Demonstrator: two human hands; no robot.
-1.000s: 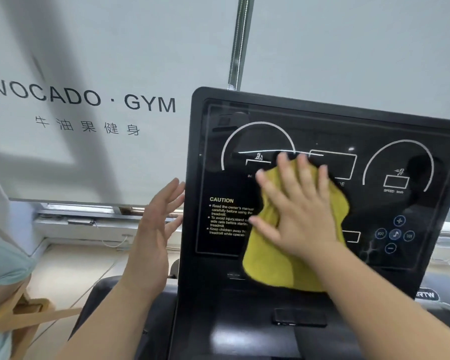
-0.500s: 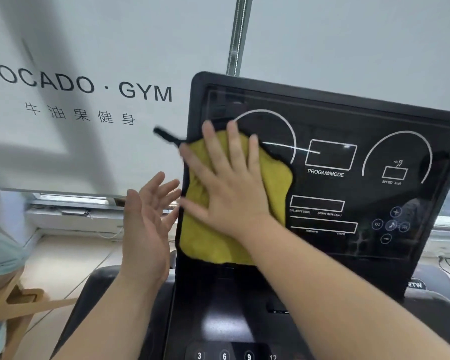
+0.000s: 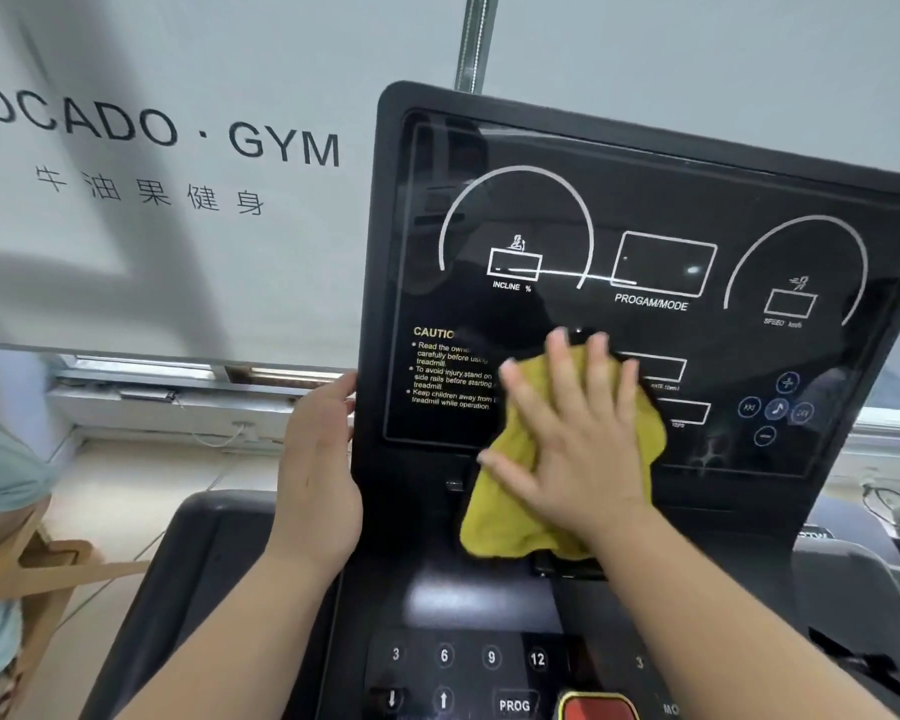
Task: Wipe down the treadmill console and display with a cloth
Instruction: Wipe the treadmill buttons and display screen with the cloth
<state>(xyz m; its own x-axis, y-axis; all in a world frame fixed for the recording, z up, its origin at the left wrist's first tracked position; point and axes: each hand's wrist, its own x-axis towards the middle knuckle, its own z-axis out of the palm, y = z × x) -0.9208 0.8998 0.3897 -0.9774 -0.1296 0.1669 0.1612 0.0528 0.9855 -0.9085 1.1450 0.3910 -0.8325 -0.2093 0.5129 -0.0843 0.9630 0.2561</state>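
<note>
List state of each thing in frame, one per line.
cloth: crumpled, pressed flat on the display's lower middle
right hand: open palm, fingers spread on the cloth
left hand: braced on the display's left edge
display: upright, unlit, glare streaks
red button: partly out of frame

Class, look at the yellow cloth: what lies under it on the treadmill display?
The yellow cloth, pressed flat by the right hand, covers the display's lower middle. The caution text and two outlined boxes are partly hidden; whatever else lies beneath is covered.
</note>
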